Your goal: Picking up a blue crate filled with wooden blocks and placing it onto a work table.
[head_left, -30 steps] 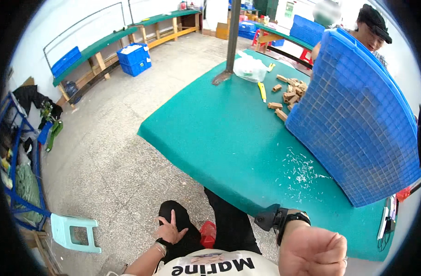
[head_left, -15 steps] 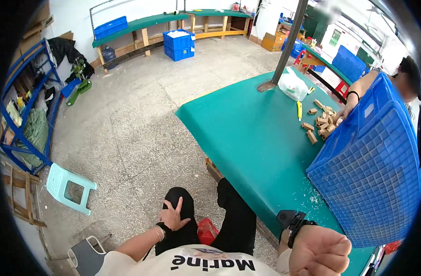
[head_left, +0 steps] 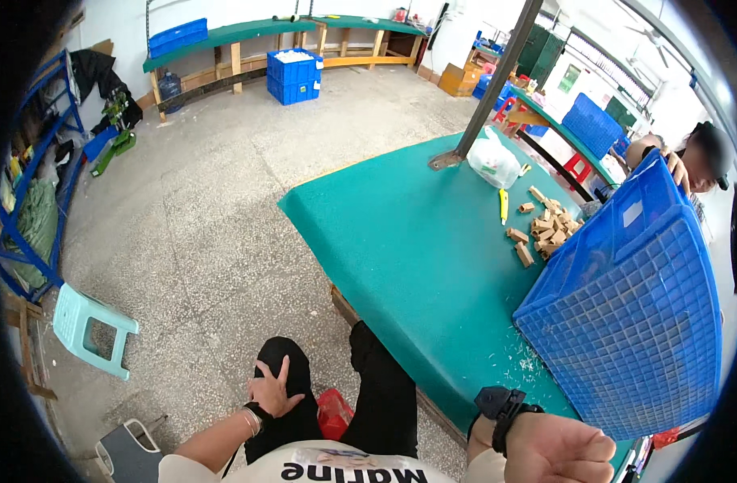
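My left hand (head_left: 273, 392) lies on my left knee, fingers spread apart, palm down on the black trousers (head_left: 285, 360). Nothing is in it. At the lower right, my right hand (head_left: 558, 451) is raised close to the view with its fingers curled into a fist; no object shows in it. A black strap with a small dark device (head_left: 501, 406) sits round that wrist. Just beyond the fist, a big blue plastic crate (head_left: 626, 314) stands tilted on its side on the green-topped table (head_left: 401, 233).
Small brown wooden blocks (head_left: 552, 229) lie piled by the crate, near a yellow cutter (head_left: 504, 207) and a white plastic bag (head_left: 495, 159). A metal post (head_left: 497, 84) rises from the table. Another person's hand (head_left: 676, 171) is at the crate's top. A pale green stool (head_left: 91, 330) stands left.
The other person's hand has left the wooden blocks and is now at the crate's upper edge. The whole view has shifted slightly rightward. My hands keep their poses.
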Action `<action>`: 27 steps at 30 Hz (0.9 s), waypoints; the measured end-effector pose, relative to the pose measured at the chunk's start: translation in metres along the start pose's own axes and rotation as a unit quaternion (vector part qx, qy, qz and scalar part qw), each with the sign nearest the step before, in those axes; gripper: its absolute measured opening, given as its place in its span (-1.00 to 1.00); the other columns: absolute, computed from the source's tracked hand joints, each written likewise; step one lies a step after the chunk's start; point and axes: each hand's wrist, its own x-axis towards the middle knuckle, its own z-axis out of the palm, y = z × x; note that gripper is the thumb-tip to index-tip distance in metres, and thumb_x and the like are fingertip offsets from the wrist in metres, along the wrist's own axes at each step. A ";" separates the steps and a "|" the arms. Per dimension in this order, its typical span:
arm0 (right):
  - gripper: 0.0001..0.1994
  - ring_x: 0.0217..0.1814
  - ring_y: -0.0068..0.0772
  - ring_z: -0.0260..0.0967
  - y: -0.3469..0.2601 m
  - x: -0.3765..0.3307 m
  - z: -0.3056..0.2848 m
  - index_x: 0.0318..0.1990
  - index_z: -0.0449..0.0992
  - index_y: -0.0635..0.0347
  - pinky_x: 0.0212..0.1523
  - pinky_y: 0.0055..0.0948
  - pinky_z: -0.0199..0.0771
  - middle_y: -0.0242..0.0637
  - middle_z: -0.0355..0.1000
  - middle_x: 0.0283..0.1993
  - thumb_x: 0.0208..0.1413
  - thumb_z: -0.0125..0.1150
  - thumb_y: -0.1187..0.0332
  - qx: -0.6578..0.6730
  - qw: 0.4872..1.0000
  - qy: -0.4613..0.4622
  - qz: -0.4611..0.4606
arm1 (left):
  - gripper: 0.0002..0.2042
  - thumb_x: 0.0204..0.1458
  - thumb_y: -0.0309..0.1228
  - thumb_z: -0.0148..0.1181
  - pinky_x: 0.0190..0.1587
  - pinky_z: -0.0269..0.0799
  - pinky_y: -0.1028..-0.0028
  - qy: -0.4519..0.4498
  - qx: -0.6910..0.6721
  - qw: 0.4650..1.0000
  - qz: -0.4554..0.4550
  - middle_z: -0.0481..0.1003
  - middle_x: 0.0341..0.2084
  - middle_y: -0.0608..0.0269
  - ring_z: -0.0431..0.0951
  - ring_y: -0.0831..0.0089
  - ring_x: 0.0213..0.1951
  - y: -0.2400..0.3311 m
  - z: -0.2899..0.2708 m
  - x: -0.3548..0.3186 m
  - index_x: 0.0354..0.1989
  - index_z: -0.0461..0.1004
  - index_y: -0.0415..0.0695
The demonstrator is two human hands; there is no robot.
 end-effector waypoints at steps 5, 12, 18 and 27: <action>-0.71 -0.58 -0.63 -0.13 0.004 -0.005 0.009 -0.69 0.12 0.00 -0.52 -0.58 -0.16 -0.53 -0.10 -0.61 0.05 -0.06 0.41 0.036 0.999 0.008 0.023 | -0.02 -0.21 0.36 -0.04 -0.65 0.41 0.31 0.078 0.004 0.997 0.019 -0.01 0.08 -0.55 0.51 0.03 -0.60 -0.007 0.030 0.022 0.33 -0.27 0.13; -0.66 -0.57 -0.68 -0.14 0.001 -0.002 0.007 -0.70 0.17 -0.03 -0.53 -0.65 -0.09 -0.56 -0.10 -0.61 0.13 -0.07 0.26 -0.020 1.000 0.010 0.008 | -0.03 -0.20 0.26 0.08 -0.52 0.45 0.35 0.103 -0.008 0.995 0.009 0.03 0.02 -0.64 0.52 0.09 -0.56 -0.007 0.009 0.013 0.32 -0.18 0.00; -0.74 -0.60 -0.69 -0.10 -0.002 0.002 0.003 -0.65 0.26 0.02 -0.52 -0.69 -0.04 -0.58 -0.06 -0.60 0.08 0.00 0.30 -0.054 0.998 0.010 0.004 | -0.02 -0.19 0.35 -0.05 -0.67 0.41 0.32 0.070 0.006 0.997 0.028 -0.01 0.06 -0.61 0.51 0.10 -0.62 -0.004 0.029 0.019 0.33 -0.28 0.09; -0.80 -0.61 -0.79 0.02 -0.007 0.012 -0.013 -0.63 0.27 0.11 -0.56 -0.74 0.05 -0.63 0.10 -0.61 -0.07 0.06 0.59 -0.032 0.998 0.051 0.014 | 0.02 -0.22 0.15 0.20 -0.48 0.46 0.32 0.104 -0.030 0.993 0.048 -0.01 0.02 -0.68 0.50 0.00 -0.56 -0.003 0.037 0.025 0.32 -0.25 -0.04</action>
